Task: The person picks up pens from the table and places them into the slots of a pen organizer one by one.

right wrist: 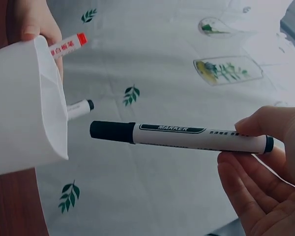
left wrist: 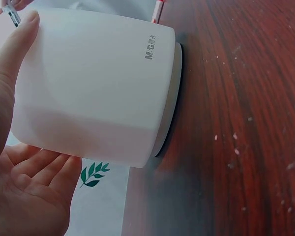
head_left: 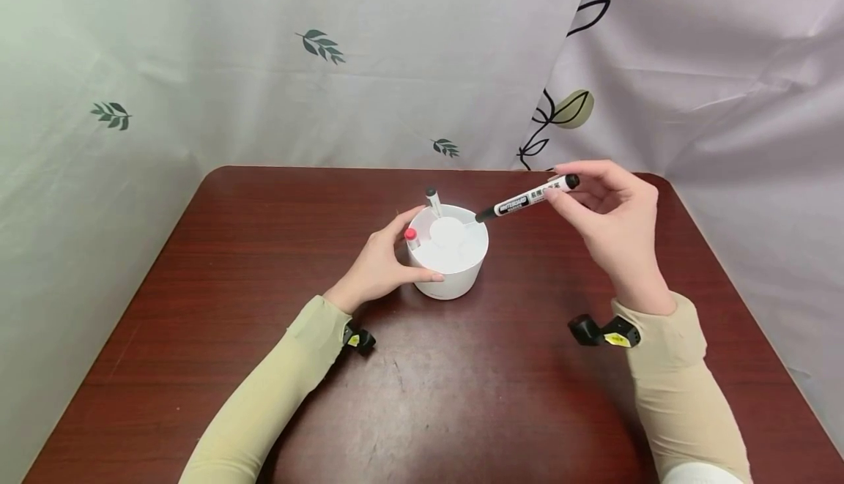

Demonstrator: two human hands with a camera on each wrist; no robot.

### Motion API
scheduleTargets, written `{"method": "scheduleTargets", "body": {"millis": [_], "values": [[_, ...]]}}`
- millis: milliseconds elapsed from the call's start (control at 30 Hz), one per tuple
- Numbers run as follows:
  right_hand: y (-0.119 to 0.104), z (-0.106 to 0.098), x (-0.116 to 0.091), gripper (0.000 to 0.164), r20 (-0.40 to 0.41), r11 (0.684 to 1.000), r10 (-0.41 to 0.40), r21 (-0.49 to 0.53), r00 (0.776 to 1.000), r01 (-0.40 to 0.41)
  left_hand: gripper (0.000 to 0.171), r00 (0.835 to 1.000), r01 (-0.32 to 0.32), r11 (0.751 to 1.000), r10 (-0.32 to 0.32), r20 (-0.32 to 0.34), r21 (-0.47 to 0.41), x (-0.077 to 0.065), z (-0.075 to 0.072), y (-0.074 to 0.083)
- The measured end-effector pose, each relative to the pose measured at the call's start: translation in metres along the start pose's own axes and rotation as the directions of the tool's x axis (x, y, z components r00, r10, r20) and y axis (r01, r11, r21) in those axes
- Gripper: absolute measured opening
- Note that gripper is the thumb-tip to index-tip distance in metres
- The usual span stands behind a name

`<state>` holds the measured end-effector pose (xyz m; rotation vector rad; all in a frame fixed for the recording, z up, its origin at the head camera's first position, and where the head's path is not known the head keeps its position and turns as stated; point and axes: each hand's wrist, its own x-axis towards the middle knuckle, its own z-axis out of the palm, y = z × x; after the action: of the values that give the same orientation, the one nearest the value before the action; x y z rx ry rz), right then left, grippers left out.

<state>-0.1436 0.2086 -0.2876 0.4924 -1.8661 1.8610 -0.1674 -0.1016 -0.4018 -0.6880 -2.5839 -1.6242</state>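
Observation:
A white round pen holder (head_left: 451,285) stands on the table, divided inside around a central cup. My left hand (head_left: 376,264) grips its left side, the thumb on the near wall and the fingers round the far side. Inside lean a red-ended marker (head_left: 412,236) and a black-ended marker (head_left: 433,202). Between thumb and fingers, my right hand (head_left: 616,220) pinches the rear end of a black whiteboard marker (right wrist: 187,136). Its black cap points left and down, at the holder's right rim in the head view; the right wrist view shows the cap outside the opening.
The dark red wooden table (head_left: 217,308) reaches back to a pale curtain (head_left: 264,103) with leaf prints. A black wrist camera (head_left: 603,332) is strapped at the right cuff, another (head_left: 358,339) at the left. Part of a red-and-white thing (left wrist: 158,11) shows beyond the holder.

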Motion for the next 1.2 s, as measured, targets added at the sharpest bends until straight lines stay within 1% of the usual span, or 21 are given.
{"method": "scheduleTargets", "body": {"millis": [67, 167, 267, 333, 467, 633, 700, 800, 900, 967, 1033, 1100, 1200], "values": [[0.000, 0.003, 0.000, 0.029, 0.023, 1.000, -0.003, -0.002, 1.000, 0.003, 0.104, 1.000, 0.001, 1.000, -0.001, 0.000, 0.004, 0.000, 0.000, 0.000], [0.000, 0.007, 0.000, 0.030, 0.059, 0.999, -0.002, -0.039, 0.998, 0.005, 0.104, 1.000, 0.005, 1.000, -0.005, 0.000, 0.010, 0.001, 0.001, -0.001], [0.001, 0.010, -0.002, 0.031, 0.100, 0.996, 0.026, -0.093, 0.995, -0.016, 0.105, 1.000, 0.007, 1.000, -0.007, 0.001, 0.012, 0.001, 0.001, -0.002], [0.003, 0.013, -0.002, 0.032, 0.130, 0.989, 0.045, -0.147, 0.990, -0.025, 0.105, 1.000, 0.008, 1.000, -0.008, 0.001, 0.014, 0.001, 0.001, -0.001], [0.011, 0.019, -0.004, 0.032, 0.183, 0.969, 0.112, -0.239, 0.977, -0.067, 0.105, 1.000, 0.005, 1.000, -0.005, 0.000, 0.018, 0.000, 0.001, 0.000], [0.014, 0.033, -0.008, 0.028, 0.248, 0.947, 0.189, -0.302, 0.950, -0.110, 0.105, 1.000, 0.003, 1.000, -0.003, -0.002, 0.016, 0.001, 0.001, 0.000], [0.022, 0.036, -0.009, 0.027, 0.268, 0.940, 0.211, -0.321, 0.940, -0.119, 0.105, 1.000, 0.001, 1.000, -0.001, -0.004, 0.016, 0.001, 0.001, 0.000], [0.042, 0.036, -0.010, 0.027, 0.278, 0.925, 0.251, -0.350, 0.927, -0.146, 0.105, 1.000, -0.002, 1.000, 0.002, -0.004, 0.014, 0.001, 0.001, 0.000], [0.059, 0.034, -0.011, 0.027, 0.279, 0.915, 0.278, -0.367, 0.919, -0.166, 0.104, 1.000, 0.001, 1.000, -0.001, 0.000, 0.009, 0.001, 0.001, -0.001], [0.064, 0.034, -0.011, 0.027, 0.284, 0.913, 0.283, -0.372, 0.916, -0.167, 0.104, 1.000, 0.004, 1.000, -0.004, 0.002, 0.008, 0.001, 0.001, 0.000], [0.057, 0.037, -0.011, 0.027, 0.290, 0.911, 0.279, -0.380, 0.915, -0.157, 0.104, 1.000, 0.006, 1.000, -0.006, 0.002, 0.006, 0.001, 0.001, 0.000], [0.059, 0.038, -0.011, 0.027, 0.289, 0.908, 0.277, -0.391, 0.916, -0.152, 0.105, 1.000, 0.006, 1.000, -0.006, 0.002, 0.008, 0.000, 0.001, 0.000], [0.061, 0.036, -0.011, 0.030, 0.279, 0.905, 0.290, -0.392, 0.915, -0.167, 0.105, 1.000, 0.002, 1.000, -0.002, 0.005, 0.014, 0.001, 0.001, 0.000]]}}
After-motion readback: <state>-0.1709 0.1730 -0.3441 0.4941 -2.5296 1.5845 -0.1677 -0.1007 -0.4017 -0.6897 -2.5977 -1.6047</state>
